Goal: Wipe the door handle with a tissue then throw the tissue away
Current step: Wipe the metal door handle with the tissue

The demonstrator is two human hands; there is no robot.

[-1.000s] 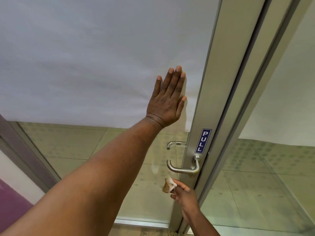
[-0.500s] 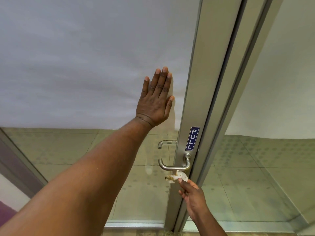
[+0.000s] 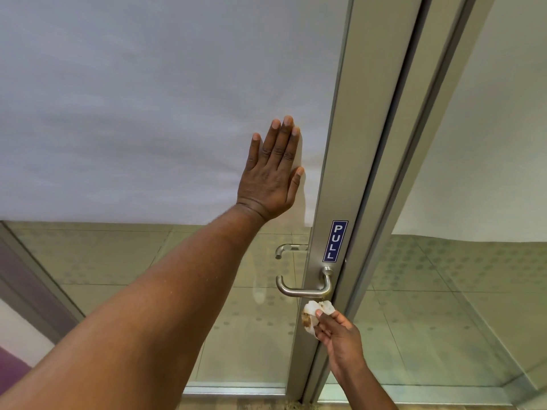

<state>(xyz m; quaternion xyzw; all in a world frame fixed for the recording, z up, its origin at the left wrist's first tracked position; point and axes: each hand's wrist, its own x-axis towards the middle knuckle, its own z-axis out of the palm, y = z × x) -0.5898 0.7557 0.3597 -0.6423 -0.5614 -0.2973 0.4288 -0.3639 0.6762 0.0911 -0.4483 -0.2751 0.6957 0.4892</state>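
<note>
A steel lever door handle (image 3: 302, 291) sticks out leftward from the metal door stile (image 3: 340, 173), just under a blue PULL sticker (image 3: 335, 241). My right hand (image 3: 340, 335) pinches a crumpled white tissue (image 3: 313, 316) with brown stains, held right below the handle's right end. Whether the tissue touches the handle I cannot tell. My left hand (image 3: 273, 173) lies flat, fingers spread, on the frosted glass above the handle.
A second handle (image 3: 288, 249) shows through the clear lower glass on the door's far side. The door frame (image 3: 414, 202) and a fixed glass panel (image 3: 473, 291) stand to the right. Tiled floor (image 3: 118, 261) lies beyond the glass.
My right hand has risen with the tissue from below the handle's left part to just under its right end. The left hand has stayed flat on the glass.
</note>
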